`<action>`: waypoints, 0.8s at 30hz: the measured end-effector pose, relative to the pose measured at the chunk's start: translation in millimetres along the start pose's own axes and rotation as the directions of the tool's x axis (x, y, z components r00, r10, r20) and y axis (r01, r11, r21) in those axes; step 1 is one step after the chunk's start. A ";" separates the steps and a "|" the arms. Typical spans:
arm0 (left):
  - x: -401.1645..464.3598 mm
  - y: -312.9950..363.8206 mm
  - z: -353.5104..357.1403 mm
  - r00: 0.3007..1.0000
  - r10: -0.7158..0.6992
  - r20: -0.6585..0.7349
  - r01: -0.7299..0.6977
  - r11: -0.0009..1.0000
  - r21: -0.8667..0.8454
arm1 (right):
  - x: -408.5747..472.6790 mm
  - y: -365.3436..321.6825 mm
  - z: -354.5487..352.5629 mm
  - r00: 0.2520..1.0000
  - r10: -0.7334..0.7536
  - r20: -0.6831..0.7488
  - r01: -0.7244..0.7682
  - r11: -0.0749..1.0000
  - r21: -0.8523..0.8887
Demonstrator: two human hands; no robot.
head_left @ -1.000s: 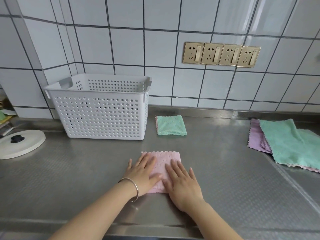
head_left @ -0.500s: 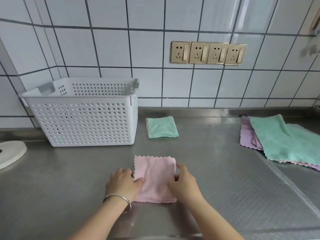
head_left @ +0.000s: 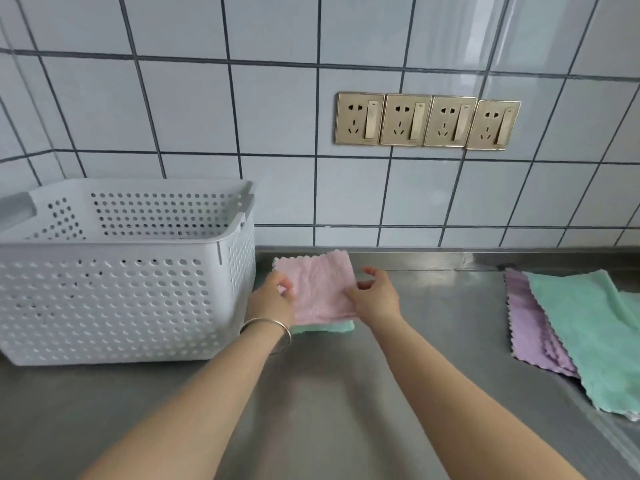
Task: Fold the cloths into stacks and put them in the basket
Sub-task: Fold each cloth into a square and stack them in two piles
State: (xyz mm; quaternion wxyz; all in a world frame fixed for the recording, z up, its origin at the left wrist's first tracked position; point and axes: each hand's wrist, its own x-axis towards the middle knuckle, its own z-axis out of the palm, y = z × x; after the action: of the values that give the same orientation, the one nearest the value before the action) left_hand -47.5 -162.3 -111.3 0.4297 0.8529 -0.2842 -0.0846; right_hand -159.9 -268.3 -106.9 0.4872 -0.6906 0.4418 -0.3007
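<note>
A folded pink cloth (head_left: 317, 285) lies over a folded green cloth (head_left: 323, 328), of which only the near edge shows, on the steel counter just right of the white perforated basket (head_left: 114, 296). My left hand (head_left: 273, 299) pinches the pink cloth's left edge. My right hand (head_left: 375, 296) holds its right edge, with the fingers partly spread. Whether the pink cloth rests fully on the green one I cannot tell. At the right lies a pile of unfolded cloths, green (head_left: 588, 334) over purple (head_left: 530, 327).
The steel counter (head_left: 346, 393) runs along a tiled wall with a row of gold sockets (head_left: 427, 121). The basket stands against the back left corner, and nothing shows inside it from here. A bangle sits on my left wrist.
Both hands stopped pressing the pink cloth flat, took it by its sides and carried it away from me onto the folded green cloth beside the basket. The view moved closer in.
</note>
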 end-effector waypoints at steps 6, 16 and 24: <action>47.1 -23.1 36.7 0.997 -0.075 -0.003 0.075 0.993 0.089 | 48.0 31.3 28.2 0.997 0.077 0.013 -0.077 0.997 0.015; 56.8 -41.7 46.3 0.997 0.002 -0.080 0.018 0.967 0.254 | 54.4 42.7 57.2 0.998 0.064 0.022 -0.057 0.967 -0.249; 53.4 -37.4 33.1 0.994 0.003 -0.106 0.022 0.972 0.236 | 45.2 41.0 62.2 0.997 0.046 -0.059 -0.058 0.972 -0.228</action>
State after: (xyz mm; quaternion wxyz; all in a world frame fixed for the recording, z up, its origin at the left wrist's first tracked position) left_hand -0.9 -197.2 -155.6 0.3392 0.9026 -0.2651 -0.0069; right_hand -100.9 -289.3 -167.5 0.3999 -0.7222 0.5043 -0.2534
